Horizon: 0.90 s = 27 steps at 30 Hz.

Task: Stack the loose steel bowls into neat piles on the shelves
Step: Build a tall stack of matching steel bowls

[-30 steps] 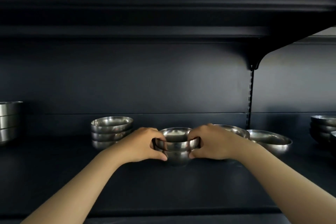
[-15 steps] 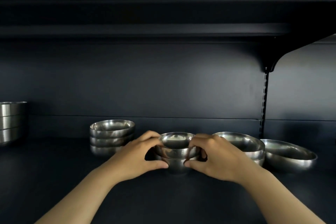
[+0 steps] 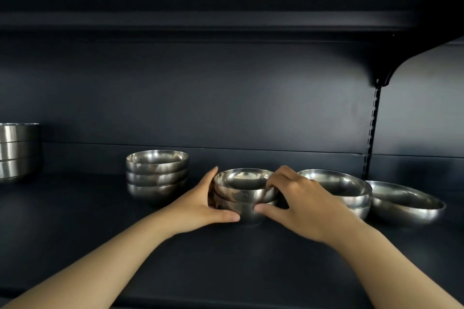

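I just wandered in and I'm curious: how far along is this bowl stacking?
Done, it seems: a three-bowl pile at mid-left and a larger stack at the far left edge. In hand: the left hand and right hand hold a two-bowl pile on the shelf. Left: the wide single bowl on the right sits unstacked beside another pile.

Silver, mirror-bright steel bowls [image 3: 244, 192] stand on a matt blue-black shelf [image 3: 226, 258]; the back panel [image 3: 226, 98] is the same plain dark blue-grey.
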Motion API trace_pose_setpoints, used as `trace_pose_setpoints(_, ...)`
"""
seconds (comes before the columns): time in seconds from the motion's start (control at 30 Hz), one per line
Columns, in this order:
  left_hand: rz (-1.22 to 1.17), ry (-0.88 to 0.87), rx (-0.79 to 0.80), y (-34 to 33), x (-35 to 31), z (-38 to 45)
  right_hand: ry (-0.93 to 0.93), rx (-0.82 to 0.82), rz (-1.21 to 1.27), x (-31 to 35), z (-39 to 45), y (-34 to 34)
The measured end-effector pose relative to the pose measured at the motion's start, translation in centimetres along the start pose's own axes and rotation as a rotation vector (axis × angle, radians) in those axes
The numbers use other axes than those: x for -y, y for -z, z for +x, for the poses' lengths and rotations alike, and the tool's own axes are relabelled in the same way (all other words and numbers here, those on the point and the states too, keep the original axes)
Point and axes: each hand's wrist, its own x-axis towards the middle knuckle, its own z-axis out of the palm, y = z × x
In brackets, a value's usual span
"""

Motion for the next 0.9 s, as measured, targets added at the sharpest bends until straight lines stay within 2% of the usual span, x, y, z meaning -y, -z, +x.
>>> trace_pose_setpoints(0.13,-0.083,-0.013,0.042,-0.3,0.3,0.0,-0.047,0.037,0.083,0.1,0.1,-0.4)
trace_pose_setpoints(0.3,-0.134,0.004,-0.003,-0.4,0.6,0.2,-0.041,0.034,0.15,0.1,0.1,-0.6)
trace_pose_setpoints(0.57,-0.139,-0.056,-0.059,-0.2,0.2,0.1,-0.059,-0.08,0.285,0.2,0.1,0.0)
trace_pose_setpoints(0.77,-0.112,-0.146,-0.155,0.1,-3.2,0.3,-0.004,-0.168,0.245,0.2,0.9,4.4)
trace_pose_setpoints(0.9,-0.114,-0.209,-0.159,-1.0,-7.2,1.9,-0.024,-0.194,0.247,-1.9,0.2,8.3)
